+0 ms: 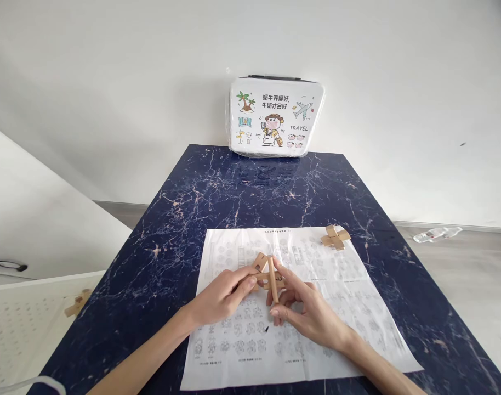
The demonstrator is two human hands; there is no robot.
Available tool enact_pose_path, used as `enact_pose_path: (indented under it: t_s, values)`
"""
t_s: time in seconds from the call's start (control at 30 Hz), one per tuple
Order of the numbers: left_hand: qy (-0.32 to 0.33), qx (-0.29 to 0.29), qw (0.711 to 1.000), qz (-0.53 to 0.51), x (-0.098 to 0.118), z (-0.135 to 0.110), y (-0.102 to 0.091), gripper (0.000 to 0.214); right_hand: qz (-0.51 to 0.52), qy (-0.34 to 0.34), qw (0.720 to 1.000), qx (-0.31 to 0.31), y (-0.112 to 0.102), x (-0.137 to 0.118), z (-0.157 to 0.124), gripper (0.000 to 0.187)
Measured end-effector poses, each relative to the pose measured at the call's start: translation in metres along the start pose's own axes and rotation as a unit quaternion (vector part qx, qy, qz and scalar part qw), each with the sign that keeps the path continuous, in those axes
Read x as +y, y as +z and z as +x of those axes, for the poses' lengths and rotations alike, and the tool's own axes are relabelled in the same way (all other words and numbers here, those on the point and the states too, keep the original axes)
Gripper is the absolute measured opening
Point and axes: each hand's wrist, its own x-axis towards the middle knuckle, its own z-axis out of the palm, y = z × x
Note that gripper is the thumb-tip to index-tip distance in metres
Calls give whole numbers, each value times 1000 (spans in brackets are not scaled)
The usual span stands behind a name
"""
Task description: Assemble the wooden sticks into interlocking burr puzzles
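Note:
Both hands meet over a printed instruction sheet (349, 307) on a dark blue marble table (250, 186). My left hand (220, 296) pinches the left side of a cluster of notched wooden puzzle pieces (262, 262). My right hand (303, 312) holds a wooden bar (272, 280) that stands nearly upright against that cluster, thumb and fingers closed along it. A small assembled wooden cross (335, 237) lies on the sheet's far right corner, apart from both hands.
A white tin case (275, 116) with cartoon travel pictures leans on the wall at the table's far edge. At the left stands a white perforated tray (20, 323) with a wooden piece (77, 303). A plastic wrapper (435, 234) lies on the floor to the right.

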Motion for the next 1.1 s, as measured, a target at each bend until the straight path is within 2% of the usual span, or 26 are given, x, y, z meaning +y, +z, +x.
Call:
enact_pose_path:
  t_s: [0.13,0.27,0.33,0.57,0.77,0.97,1.1]
  values:
    - [1,7,999,-41,4,0,1,39,73,14,997,17,1,-6,2,83]
    - [-7,63,996,-57,9,1,3,37,154,16,986,58,1,-8,6,77]
    - [-7,77,996,-50,8,1,3,37,166,22,984,60,0,-8,7,69]
    - [9,69,997,-42,0,2,4,36,156,44,986,40,0,-14,8,29]
    - [21,69,997,-35,-1,4,6,36,187,53,981,18,-1,-17,9,33]
    - [25,79,997,0,-5,3,8,38,276,78,958,4,-1,-15,9,31]
    - [19,79,997,3,-8,3,9,39,294,93,951,3,-1,-16,9,35]
